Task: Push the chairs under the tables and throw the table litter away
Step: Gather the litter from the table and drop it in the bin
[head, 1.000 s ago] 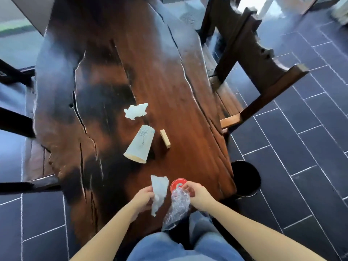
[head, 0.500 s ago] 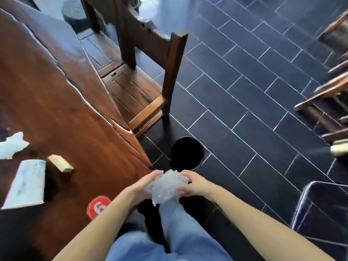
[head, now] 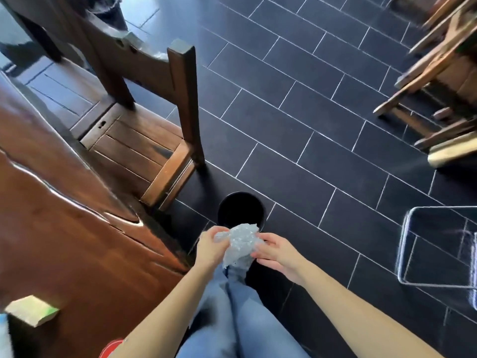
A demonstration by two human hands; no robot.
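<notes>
A dark slate-tiled floor with pale grout lines [head: 296, 120] fills most of the view. The left side is taken by a reddish-brown live-edge wooden table [head: 64, 241], its irregular rim running diagonally toward the person's legs. Just beside that rim a dark wooden slatted chair [head: 144, 140] is seen, its seat partly under the table edge and its back post standing upright. Blurred light wooden furniture [head: 438, 81] is seen at the upper right, well apart from the table, and a clear plastic frame [head: 413, 254] stands at the right edge. Blue denim trousers [head: 240, 319] are seen at the bottom centre. A round black waste bin [head: 241, 210] stands on the floor near the table corner and the chair leg. Just in front of the bin's near rim, a crumpled wad of clear plastic wrap [head: 240, 245] is held between both hands: the left hand [head: 210, 248] is curled around its left side, while the right hand [head: 276, 250] pinches its right side with the fingertips. A small pale wooden block [head: 32, 310] lies on the table at lower left, and part of a red round disc [head: 112, 348] is seen at the bottom edge.
</notes>
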